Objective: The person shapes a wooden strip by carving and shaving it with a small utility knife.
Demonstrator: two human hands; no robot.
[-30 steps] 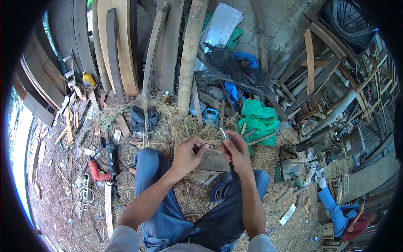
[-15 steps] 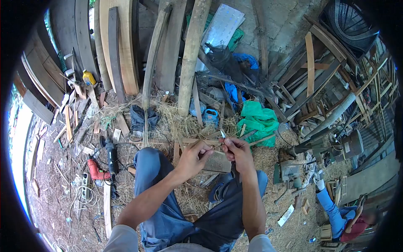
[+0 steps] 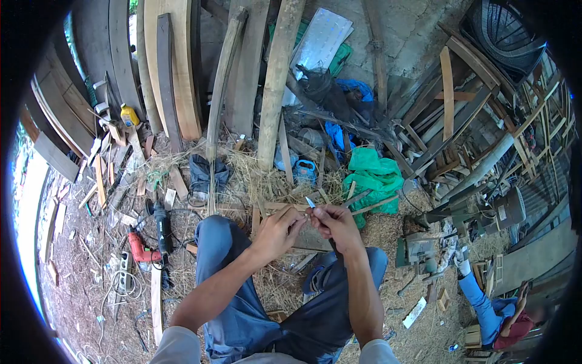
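My right hand (image 3: 338, 228) is closed round a knife, with its short pointed blade (image 3: 310, 202) sticking up past the thumb. Close beside it, my left hand (image 3: 280, 232) is closed in a pinch with the fingertips near the blade. Whatever thin piece lies between those fingertips is too small to make out. Both hands are above my spread knees, over a block of wood (image 3: 312, 238) on the ground.
On the left lie a red power drill (image 3: 140, 249), a dark angle grinder (image 3: 162, 225) and a power strip (image 3: 125, 273). Green plastic sheeting (image 3: 373, 176) lies ahead. Planks (image 3: 176, 73) lean behind. A seated person (image 3: 503, 318) is at the lower right.
My right hand and the knife have shifted slightly left, and the blade tip sits lower and further left. My hands are nearer each other.
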